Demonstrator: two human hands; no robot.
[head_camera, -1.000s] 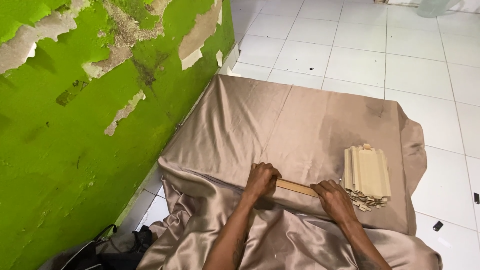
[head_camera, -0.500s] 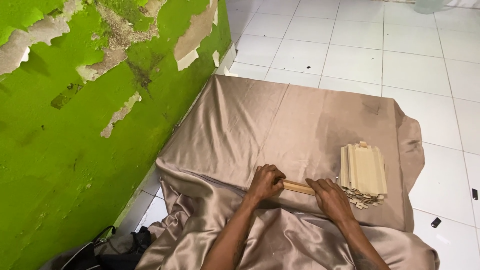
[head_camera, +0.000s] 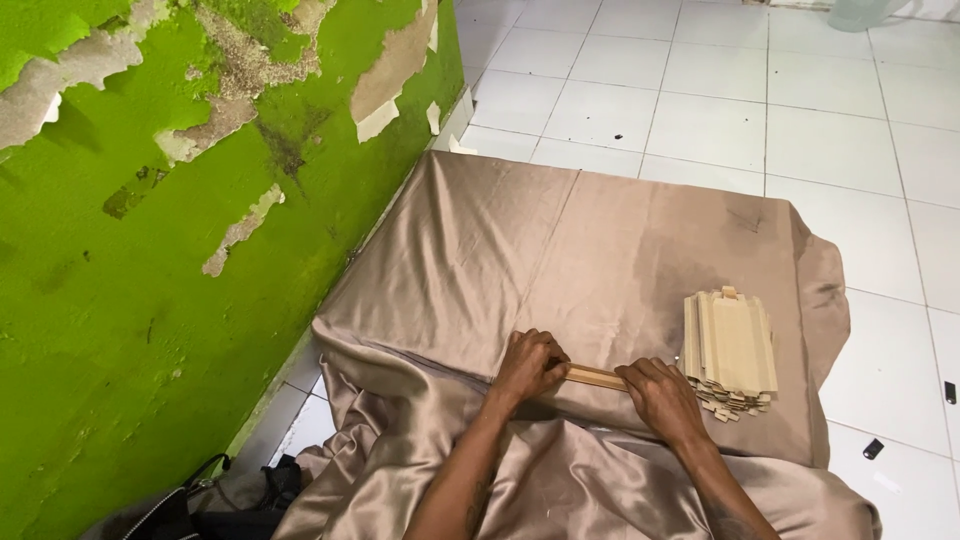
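You are gripping a thin, flat wooden strip at both ends, your left hand curled over its left end and your right hand closing over its right, and you are pressing it down on the near part of the tan satin cloth. It is looking light and stiff but likely easy to snap, so the ends are seeming the safest hold, while the glossy cloth is looking slippery and soft. Just right of your right hand a stack of similar pale strips is lying on the cloth, with the peeling green wall at left and white floor tiles beyond.

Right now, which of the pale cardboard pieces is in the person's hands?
The single long strip, held flat on the brown cloth between the left hand and right hand. The others lie stacked in the pile, untouched.
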